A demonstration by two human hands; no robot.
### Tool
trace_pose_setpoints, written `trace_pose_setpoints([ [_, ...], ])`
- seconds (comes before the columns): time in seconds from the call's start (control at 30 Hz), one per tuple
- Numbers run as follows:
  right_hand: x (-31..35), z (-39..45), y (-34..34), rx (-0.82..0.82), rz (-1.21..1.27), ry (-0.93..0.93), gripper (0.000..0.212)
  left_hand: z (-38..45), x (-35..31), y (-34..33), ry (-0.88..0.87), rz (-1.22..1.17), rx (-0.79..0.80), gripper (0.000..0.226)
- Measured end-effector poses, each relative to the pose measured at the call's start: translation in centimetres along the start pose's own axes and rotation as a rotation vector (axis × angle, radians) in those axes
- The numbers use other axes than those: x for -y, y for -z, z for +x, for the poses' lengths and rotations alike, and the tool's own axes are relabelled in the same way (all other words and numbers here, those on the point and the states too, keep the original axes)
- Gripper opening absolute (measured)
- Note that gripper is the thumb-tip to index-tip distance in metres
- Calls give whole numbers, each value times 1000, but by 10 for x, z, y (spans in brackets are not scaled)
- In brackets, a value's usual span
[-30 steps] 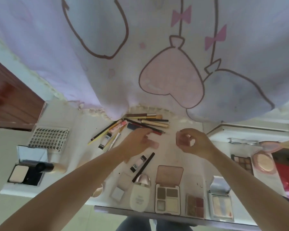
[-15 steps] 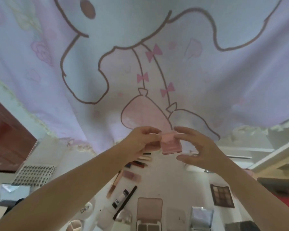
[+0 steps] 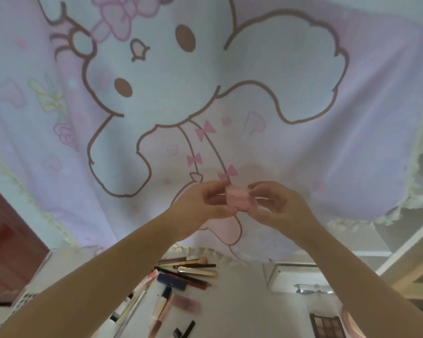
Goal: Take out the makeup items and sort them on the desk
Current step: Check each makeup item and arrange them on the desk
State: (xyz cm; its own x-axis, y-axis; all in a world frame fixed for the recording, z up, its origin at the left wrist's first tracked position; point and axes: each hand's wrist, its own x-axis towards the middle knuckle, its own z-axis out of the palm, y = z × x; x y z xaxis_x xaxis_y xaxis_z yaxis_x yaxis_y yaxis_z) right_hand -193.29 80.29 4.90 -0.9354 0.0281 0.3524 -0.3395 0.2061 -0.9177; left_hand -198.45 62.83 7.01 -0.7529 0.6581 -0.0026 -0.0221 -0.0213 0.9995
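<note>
The left hand [image 3: 203, 206] and right hand [image 3: 276, 206] have risen from the desk [image 3: 242, 301] and now pinch a small pink case [image 3: 241, 200] between curled fingers, lifted before the curtain [image 3: 205, 93]. It probably gets inspected before joining the pencils [image 3: 188, 272] and palette [image 3: 329, 325] below.

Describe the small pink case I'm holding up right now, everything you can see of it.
The pink case is a small, squarish, translucent-looking block with rounded corners, seemingly plastic. It is raised above the desk in front of the cartoon curtain, tilted slightly. The left hand and right hand pinch its opposite sides. Whether it is open is unclear.
</note>
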Motion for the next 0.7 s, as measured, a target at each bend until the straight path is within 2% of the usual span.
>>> trace_pose_setpoints([
  [0.1,4,3,1,9,-107,-11,26,3,3,0,-61,53,-54,46],
  [0.2,10,5,0,-9,-189,27,21,6,1,1,-92,61,-70,45],
  [0.27,13,6,-2,-61,-185,40,22,7,2,1,-100,53,-67,46],
  [0.37,15,8,-1,-146,-54,6,8,6,4,0,-104,51,-31,51],
  [0.47,14,9,1,-116,-83,-22,21,5,6,1,-109,14,3,43],
  [0.6,11,5,9,-61,-66,-208,26,4,26,4,12,-15,46,48],
  [0.7,4,-9,20,-5,-225,-300,21,1,52,3,120,57,107,62],
])
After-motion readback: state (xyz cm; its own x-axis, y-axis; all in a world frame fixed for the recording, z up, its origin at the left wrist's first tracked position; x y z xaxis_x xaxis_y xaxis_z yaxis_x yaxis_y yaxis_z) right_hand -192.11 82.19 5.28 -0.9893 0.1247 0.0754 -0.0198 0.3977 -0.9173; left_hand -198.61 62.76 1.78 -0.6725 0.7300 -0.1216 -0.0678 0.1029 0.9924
